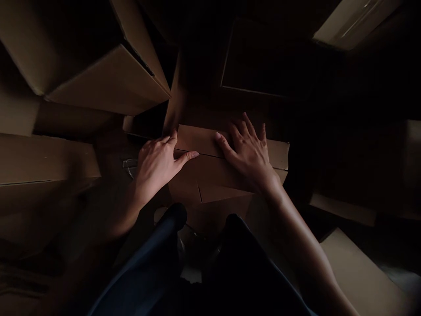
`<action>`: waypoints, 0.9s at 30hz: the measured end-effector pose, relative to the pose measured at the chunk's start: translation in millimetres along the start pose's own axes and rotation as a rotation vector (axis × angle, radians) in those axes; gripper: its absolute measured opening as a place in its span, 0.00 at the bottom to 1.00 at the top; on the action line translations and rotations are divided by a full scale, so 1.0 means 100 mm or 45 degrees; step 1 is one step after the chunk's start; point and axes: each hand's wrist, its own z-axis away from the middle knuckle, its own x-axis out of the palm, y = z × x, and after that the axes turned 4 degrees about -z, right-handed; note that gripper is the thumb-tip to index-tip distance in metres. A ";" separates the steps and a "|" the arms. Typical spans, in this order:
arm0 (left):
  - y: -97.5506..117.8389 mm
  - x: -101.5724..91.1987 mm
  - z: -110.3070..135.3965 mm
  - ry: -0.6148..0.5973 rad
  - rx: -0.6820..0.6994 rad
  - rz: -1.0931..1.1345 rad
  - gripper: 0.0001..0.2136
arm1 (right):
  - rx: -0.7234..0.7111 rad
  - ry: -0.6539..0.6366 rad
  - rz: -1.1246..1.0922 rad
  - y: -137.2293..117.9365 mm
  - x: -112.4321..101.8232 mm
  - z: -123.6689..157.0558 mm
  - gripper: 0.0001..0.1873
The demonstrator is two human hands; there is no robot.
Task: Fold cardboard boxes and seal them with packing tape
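Note:
A brown cardboard box point(197, 140) lies low in front of my knees, its two top flaps folded in and meeting at a dark seam. My left hand point(156, 164) grips its left end, the thumb stretched over the top beside the seam and the other fingers bent at the edge, partly hidden. Spread flat across the top flaps, right of the middle, is my right hand point(248, 147), open and pressing on the cardboard. A lower flap point(217, 193) with a short slit shows on the near side.
Large open cartons point(112, 83) crowd the upper left, and another box point(46, 158) stands at the left. More cardboard point(358, 272) lies at the lower right. A taped box point(355, 22) shows at the upper right. My knees point(174, 219) flank the near side. Much is dark.

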 end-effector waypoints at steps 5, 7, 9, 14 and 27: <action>0.02 0.01 0.01 -0.009 -0.046 0.007 0.38 | 0.012 0.008 0.037 -0.03 -0.03 0.01 0.32; 0.03 0.03 0.02 0.002 -0.061 0.004 0.38 | 0.005 0.006 0.053 -0.04 -0.03 0.02 0.32; 0.03 0.04 0.02 0.008 -0.061 0.018 0.38 | -0.003 0.018 0.075 -0.05 -0.02 0.03 0.32; 0.01 0.09 0.05 -0.002 -0.041 0.042 0.39 | -0.014 0.069 0.132 -0.07 0.02 0.05 0.31; -0.09 0.19 0.05 -0.075 -0.005 0.424 0.32 | 0.010 0.107 0.145 -0.06 0.08 0.06 0.28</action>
